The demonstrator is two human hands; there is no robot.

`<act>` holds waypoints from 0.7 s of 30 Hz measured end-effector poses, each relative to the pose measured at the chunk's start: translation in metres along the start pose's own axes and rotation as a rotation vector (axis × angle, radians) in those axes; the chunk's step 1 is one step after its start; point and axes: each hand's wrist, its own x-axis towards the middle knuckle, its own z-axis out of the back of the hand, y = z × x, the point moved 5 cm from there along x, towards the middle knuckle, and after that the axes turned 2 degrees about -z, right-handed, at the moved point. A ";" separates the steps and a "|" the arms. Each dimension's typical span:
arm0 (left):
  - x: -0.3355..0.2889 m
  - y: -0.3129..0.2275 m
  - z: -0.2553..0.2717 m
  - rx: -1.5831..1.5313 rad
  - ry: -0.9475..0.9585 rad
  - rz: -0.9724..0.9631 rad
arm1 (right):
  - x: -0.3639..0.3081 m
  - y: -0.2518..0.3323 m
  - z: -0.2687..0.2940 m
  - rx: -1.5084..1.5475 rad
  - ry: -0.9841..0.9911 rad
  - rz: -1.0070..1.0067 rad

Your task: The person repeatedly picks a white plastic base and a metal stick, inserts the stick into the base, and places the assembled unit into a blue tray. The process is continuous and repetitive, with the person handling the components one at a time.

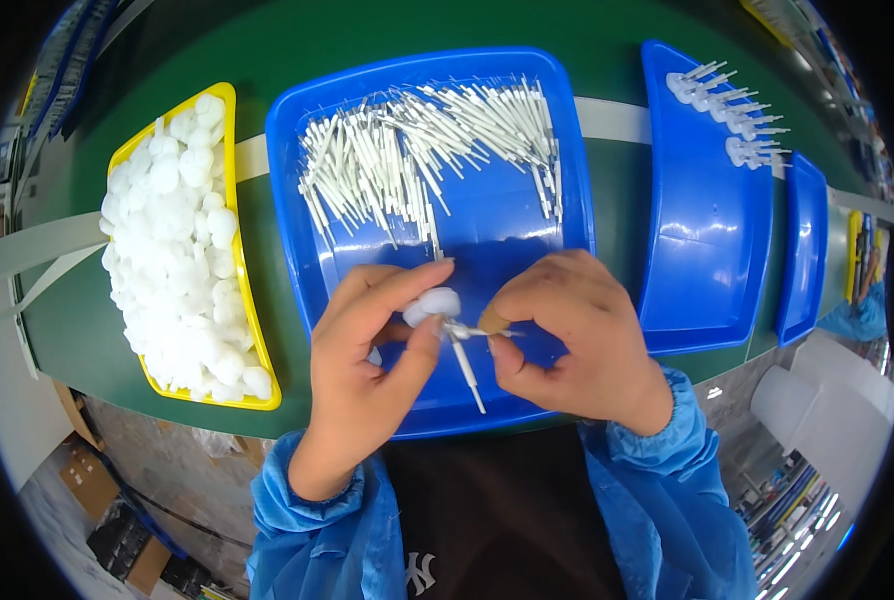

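My left hand (367,345) pinches a white round plastic piece (434,303) between thumb and fingers, over the near part of the middle blue tray (342,262). From just below that piece a thin white rod (466,372) slants toward me. My right hand (582,335) is closed in a pinch beside it, thumb and forefinger on a thin pale stem (475,331) that reaches across to the round piece. How the stem joins the piece is hidden by my fingers. Many loose white rods (377,165) with thin wire ends lie in the tray's far half.
At left, a yellow tray (257,345) is heaped with white round plastic pieces (172,250). A blue tray (692,270) at right holds several round pieces with rods fitted (732,117). Beyond it is a smaller blue tray (805,250). All stand on a green table (417,40).
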 end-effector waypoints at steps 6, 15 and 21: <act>0.003 -0.005 -0.009 0.002 0.026 -0.061 | -0.011 -0.005 -0.001 0.049 -0.097 -0.105; 0.004 -0.006 -0.008 -0.047 -0.102 -0.076 | -0.017 -0.010 0.003 0.184 -0.100 -0.236; 0.004 -0.014 -0.009 0.141 -0.062 -0.172 | -0.016 -0.008 0.002 0.198 -0.138 -0.235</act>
